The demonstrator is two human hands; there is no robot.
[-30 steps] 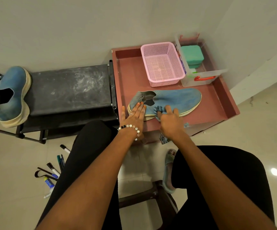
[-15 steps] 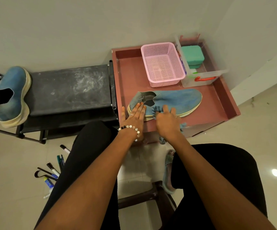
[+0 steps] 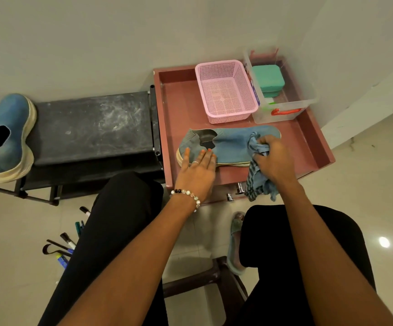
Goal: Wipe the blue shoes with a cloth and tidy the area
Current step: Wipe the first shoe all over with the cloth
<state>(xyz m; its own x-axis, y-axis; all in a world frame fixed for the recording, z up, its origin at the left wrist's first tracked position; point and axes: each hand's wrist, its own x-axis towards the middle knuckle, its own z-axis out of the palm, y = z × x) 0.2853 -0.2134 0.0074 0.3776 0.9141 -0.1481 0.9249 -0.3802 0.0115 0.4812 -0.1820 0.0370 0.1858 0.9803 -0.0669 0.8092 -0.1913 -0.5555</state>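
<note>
The soft, light blue shoe (image 3: 228,143) is best pinned at its nine-o'clock heel, where the flat-fingered left hand (image 3: 196,168) presses, while the right hand (image 3: 274,158) clutches the limp cloth (image 3: 256,177).

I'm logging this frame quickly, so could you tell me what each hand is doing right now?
Left hand: open, fingers flat on the blue shoe.
Right hand: closed, gripping the cloth against the shoe.

Blue shoes (image 3: 228,143) with cream soles, blue-and-dark striped cloth (image 3: 256,177), pink mesh basket (image 3: 226,90), dusty-red tray (image 3: 181,109), teal box (image 3: 268,78)
</note>
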